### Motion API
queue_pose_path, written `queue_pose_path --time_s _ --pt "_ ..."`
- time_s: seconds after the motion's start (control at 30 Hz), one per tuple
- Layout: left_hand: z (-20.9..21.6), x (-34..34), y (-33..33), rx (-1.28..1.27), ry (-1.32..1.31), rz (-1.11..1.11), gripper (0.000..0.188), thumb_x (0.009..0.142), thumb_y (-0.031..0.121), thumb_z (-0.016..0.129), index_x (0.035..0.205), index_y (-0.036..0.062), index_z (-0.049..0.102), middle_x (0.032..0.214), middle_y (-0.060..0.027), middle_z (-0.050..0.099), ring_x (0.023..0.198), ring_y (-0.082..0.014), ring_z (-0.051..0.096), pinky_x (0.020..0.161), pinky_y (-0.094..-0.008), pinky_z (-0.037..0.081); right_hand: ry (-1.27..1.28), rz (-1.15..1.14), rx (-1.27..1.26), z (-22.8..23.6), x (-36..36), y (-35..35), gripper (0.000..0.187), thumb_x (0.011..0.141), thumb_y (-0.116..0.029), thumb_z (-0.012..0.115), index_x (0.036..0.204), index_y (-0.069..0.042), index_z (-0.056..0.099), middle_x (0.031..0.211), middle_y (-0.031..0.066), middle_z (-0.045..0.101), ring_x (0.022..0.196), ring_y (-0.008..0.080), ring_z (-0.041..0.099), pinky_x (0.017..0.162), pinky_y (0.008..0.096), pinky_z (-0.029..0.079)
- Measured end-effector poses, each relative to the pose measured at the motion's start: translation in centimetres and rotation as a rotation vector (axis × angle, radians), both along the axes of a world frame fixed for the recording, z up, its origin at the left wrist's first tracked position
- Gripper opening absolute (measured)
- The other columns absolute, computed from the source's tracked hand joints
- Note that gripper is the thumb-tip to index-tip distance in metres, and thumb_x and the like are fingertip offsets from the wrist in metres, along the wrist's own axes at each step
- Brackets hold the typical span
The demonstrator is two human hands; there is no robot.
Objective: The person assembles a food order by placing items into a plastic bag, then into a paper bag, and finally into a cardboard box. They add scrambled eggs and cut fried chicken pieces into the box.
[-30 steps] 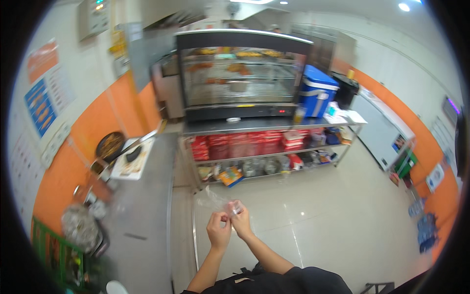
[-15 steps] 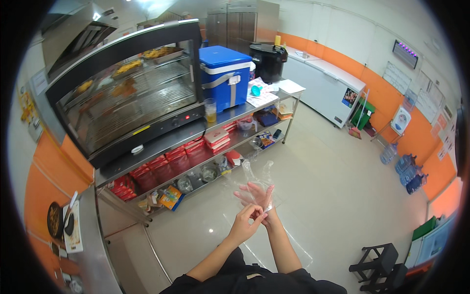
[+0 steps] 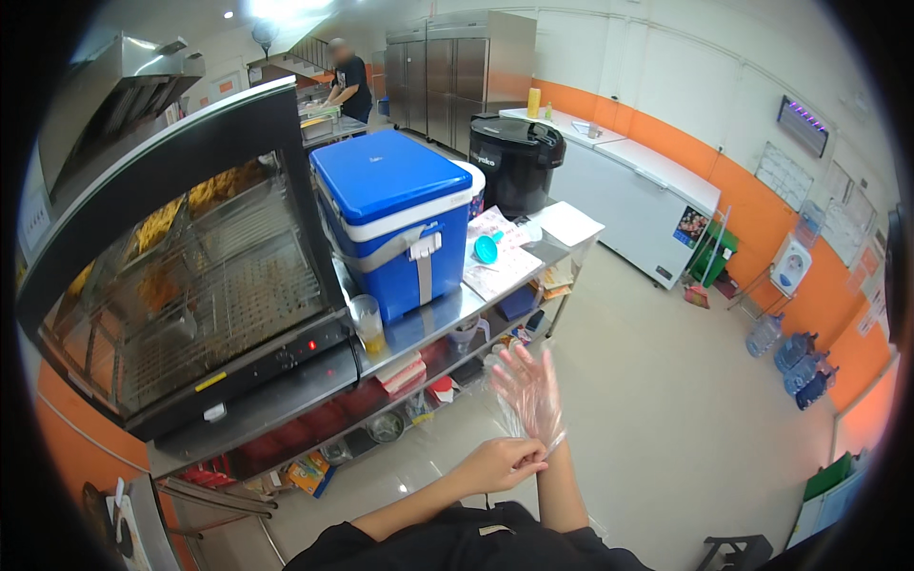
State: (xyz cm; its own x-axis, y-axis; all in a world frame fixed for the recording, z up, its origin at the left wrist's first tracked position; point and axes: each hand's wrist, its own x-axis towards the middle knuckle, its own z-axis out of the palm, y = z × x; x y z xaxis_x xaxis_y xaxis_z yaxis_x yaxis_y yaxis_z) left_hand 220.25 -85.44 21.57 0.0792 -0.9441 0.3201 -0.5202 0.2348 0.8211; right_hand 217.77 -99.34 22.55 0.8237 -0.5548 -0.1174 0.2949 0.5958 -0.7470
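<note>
My right hand [image 3: 529,388] is raised with its fingers spread, inside a clear disposable plastic glove [image 3: 545,411]. At its wrist, my left hand [image 3: 505,463] is bare, with the fingers closed on the glove's cuff. The glove lies wrinkled over the palm and fingers. Both hands are in front of my body, beside the steel shelf table [image 3: 452,314]. Nothing lies in the right palm.
A glass food warmer [image 3: 190,276], a blue cooler box [image 3: 390,219], a plastic cup [image 3: 367,324] and a black pot [image 3: 516,164] stand along the table. A person [image 3: 352,81] works at the back. Water jugs [image 3: 800,357] and a stool [image 3: 733,552] stand right.
The glove has slid down over my right hand; its loose fingers earlier flopped above my fingertips. My left hand still grips the cuff. The table appears nearer, and a person has come into view.
</note>
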Motion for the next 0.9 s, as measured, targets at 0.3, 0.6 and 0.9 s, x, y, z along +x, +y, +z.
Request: queue_pose_path --time_s 0.3,0.6,0.9 --pt "2.0 16.7 -13.6 0.036 0.046 -0.009 0.016 0.090 0.020 0.064 0.097 0.0061 0.062 0.086 -0.0064 0.064 0.078 -0.0171 0.063 0.074 -0.0302 0.049 0.019 -0.253 -0.703 4.2 28.7 -25.6 0.058 0.094 -0.051 0.048 0.117 0.001 0.061 0.105 0.0130 0.067 0.089 0.0234 0.064 0.079 0.0360 0.048" --pt "8.9 35.7 -25.2 -0.233 -0.761 1.148 0.022 0.076 0.018 0.073 0.094 0.0137 0.060 0.114 -0.0070 0.054 0.107 -0.0276 0.053 0.090 -0.0417 0.039 0.322 0.544 -1.579 5.9 49.5 -38.4 0.085 0.092 -0.071 0.022 0.080 0.001 0.066 0.062 0.0153 0.064 0.064 0.0284 0.067 0.067 0.0369 0.054" --pt "8.3 38.5 -28.3 -0.141 -0.977 1.265 0.031 0.073 0.031 0.077 0.091 0.0208 0.054 0.107 -0.0007 0.059 0.104 -0.0202 0.059 0.089 -0.0362 0.040 0.259 0.698 -1.303 9.1 48.0 -38.8 0.075 0.096 -0.060 0.030 0.074 0.003 0.063 0.064 0.0147 0.061 0.067 0.0272 0.064 0.071 0.0364 0.049"
